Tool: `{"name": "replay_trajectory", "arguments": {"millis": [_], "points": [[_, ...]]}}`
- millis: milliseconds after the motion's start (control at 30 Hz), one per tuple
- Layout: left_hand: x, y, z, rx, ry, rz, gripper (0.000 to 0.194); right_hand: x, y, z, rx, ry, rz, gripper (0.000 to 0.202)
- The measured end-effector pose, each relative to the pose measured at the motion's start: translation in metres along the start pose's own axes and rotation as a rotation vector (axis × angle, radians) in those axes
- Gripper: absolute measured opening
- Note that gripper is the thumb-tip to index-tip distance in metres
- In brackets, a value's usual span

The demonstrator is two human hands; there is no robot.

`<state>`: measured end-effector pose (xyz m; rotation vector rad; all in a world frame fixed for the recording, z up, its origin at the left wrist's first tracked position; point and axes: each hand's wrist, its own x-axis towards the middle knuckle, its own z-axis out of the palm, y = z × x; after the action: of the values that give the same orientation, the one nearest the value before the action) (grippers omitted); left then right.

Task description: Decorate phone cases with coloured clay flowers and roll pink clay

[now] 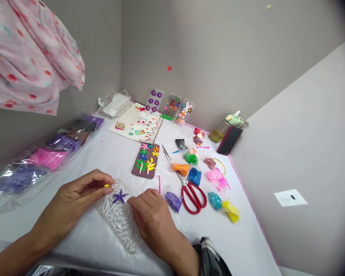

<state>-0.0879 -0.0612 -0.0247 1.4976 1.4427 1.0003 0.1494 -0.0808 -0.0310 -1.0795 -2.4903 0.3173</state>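
Note:
My left hand pinches a tiny yellow ball of clay between thumb and fingertips, above the top left edge of a clear phone case with a faceted pattern. A purple clay flower with pointed petals lies on the case's upper part. My right hand is closed over the case's right edge, its fingertips just right of the flower; whatever they hold, if anything, is hidden. Behind the case lies a brown phone case decorated with colourful clay flowers and leaves.
Red-handled scissors, tweezers and wrapped clay, including a purple lump, lie at right. A bottle and phone stand behind. A sketchbook and decorated cases are at back; clay bags line the left.

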Motion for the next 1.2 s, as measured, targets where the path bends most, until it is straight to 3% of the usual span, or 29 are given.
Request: {"name": "replay_trajectory", "arguments": {"millis": [200, 300, 433, 533, 667, 933, 1200], "points": [[0.003, 0.014, 0.003, 0.065, -0.035, 0.120, 0.040, -0.001, 0.000, 0.000, 0.013, 0.022, -0.003, 0.021], [0.004, 0.011, 0.002, 0.113, -0.042, 0.196, 0.042, 0.000, 0.000, 0.000, 0.016, 0.031, -0.002, 0.021], [0.004, 0.002, 0.005, 0.106, -0.088, 0.266, 0.029, 0.000, 0.000, 0.000, 0.009, 0.000, 0.003, 0.021], [0.003, -0.006, 0.008, 0.106, -0.121, 0.257, 0.020, -0.001, -0.001, 0.000, 0.002, -0.005, 0.010, 0.020], [0.004, -0.015, 0.008, 0.139, -0.106, 0.222, 0.022, -0.002, -0.001, 0.001, 0.007, 0.001, 0.013, 0.021], [0.007, -0.030, 0.008, 0.173, -0.178, 0.357, 0.017, -0.001, 0.001, 0.001, 0.008, 0.001, 0.007, 0.020], [0.005, -0.023, 0.009, 0.166, -0.148, 0.310, 0.019, -0.001, -0.001, -0.001, 0.004, -0.018, 0.014, 0.020]]}}
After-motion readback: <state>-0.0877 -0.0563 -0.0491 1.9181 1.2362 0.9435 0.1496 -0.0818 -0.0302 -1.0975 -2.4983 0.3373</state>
